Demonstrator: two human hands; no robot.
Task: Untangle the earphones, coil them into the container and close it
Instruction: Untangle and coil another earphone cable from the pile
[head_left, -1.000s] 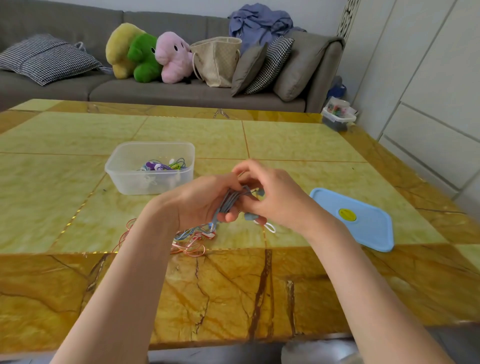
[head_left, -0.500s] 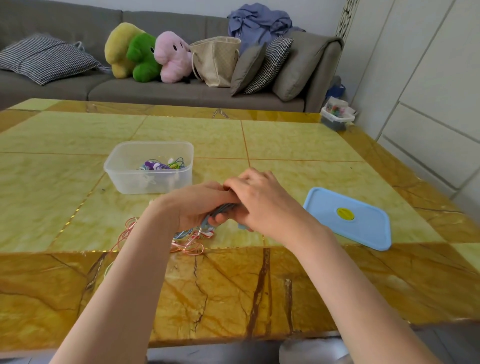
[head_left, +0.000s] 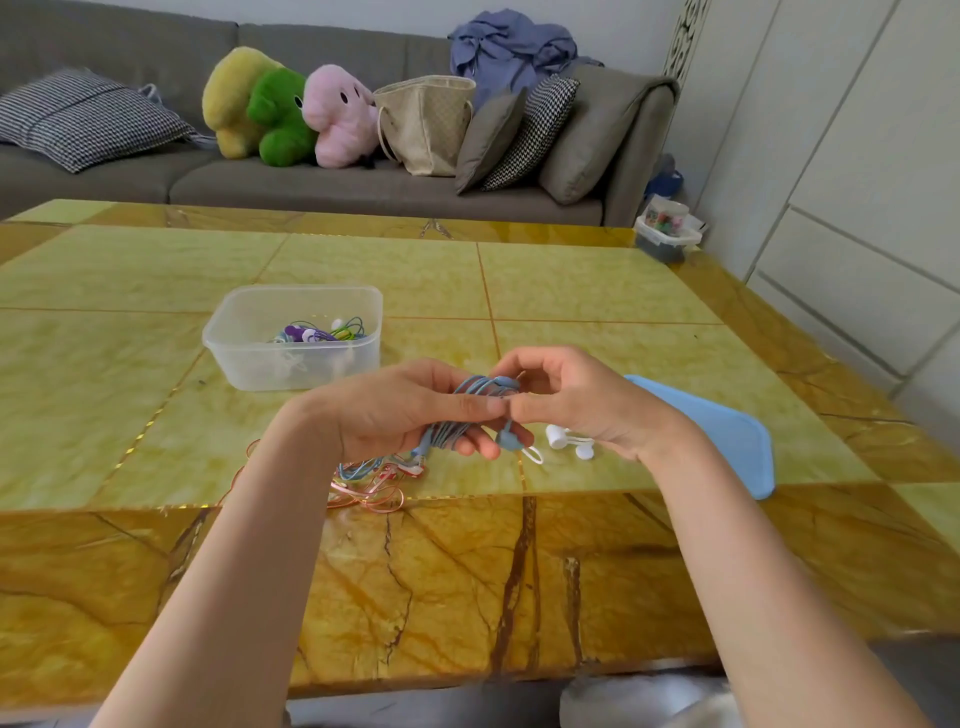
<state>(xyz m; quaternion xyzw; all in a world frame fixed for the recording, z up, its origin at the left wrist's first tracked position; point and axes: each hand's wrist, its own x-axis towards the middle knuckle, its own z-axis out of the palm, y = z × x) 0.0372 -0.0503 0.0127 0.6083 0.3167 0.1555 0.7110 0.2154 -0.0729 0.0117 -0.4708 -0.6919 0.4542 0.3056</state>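
Earphones with a blue cable (head_left: 470, 410) sit in my hands above the counter (head_left: 597, 291), wound in several loops around the fingers of my left hand (head_left: 400, 410). The left grip is closed on this coil: the fingers curl under it and the thumb lies across the top. One blue earbud (head_left: 511, 436) hangs just below the coil, beside the left fingertips.

My right hand (head_left: 582, 400) meets the left at the coil. Its thumb and forefinger pinch the blue cable at the upper end of the loops; the other fingers stay loosely curled and hold nothing that I can see.

More cable trails from under the left hand to the counter, where a loose tangle of blue, pink and copper-coloured earphone cables (head_left: 374, 480) lies near the front edge. A pair of white earbuds (head_left: 569, 439) rests on the counter just below the right hand.

A clear plastic container (head_left: 293, 338) stands open on the counter, beyond the left hand and well apart from it. It holds coiled earphones (head_left: 317, 332) in purple, green and white. Its blue lid (head_left: 727, 431) lies flat on the counter to the right, partly hidden by my right wrist.

Behind the counter, a grey sofa (head_left: 363, 182) carries cushions, plush toys and a beige bag.
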